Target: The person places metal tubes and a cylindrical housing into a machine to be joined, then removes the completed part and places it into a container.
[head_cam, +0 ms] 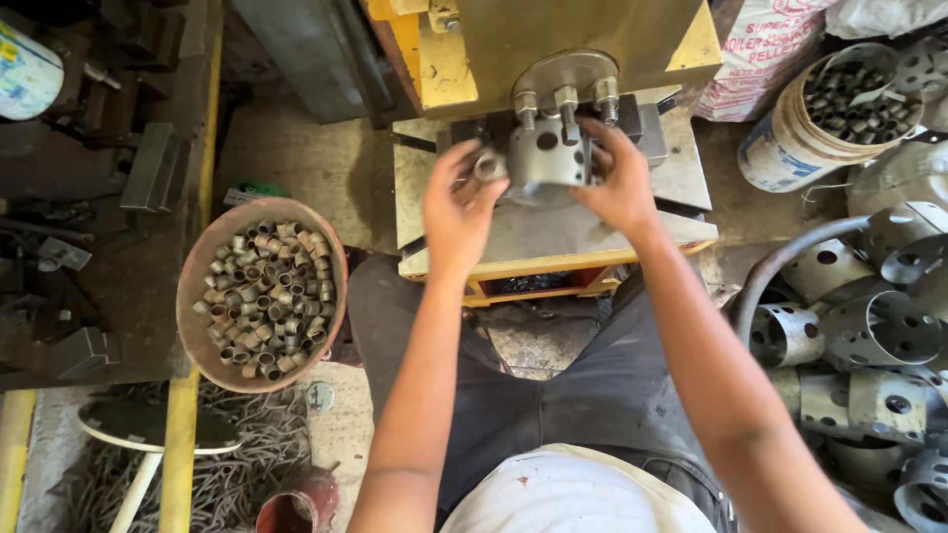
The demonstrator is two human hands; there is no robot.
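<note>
**Both hands under the press head: the risks at the die**

While both hands work at the grey metal fixture [546,158] on the yellow press [553,44], the chief danger is a pinch. The left hand [459,202] has its fingers [464,163] closed around a small metal bush [487,166] at the fixture's left side, and the right hand [612,178] has its fingers curled over the fixture's right face, steadying it. Both sit directly under the round plate with three bolts [565,84]. If the ram were to drop with the hands there, the fingertips would be caught between plate and fixture; I judge this the most serious hazard.

A lesser risk is a misfit. The bush looks only partly engaged at the fixture's side; if it sits tilted, it could jam or spring out. Whether it is fully seated cannot be told, since the fingers hide the joint.

The bare skin is also exposed to sharp edges on the steel surface [681,173] and on the drilled metal rings [869,336] heaped at the right. The round basin of bushes [262,296] rests by the left knee, near enough that a knock of the leg could tip it.
</note>
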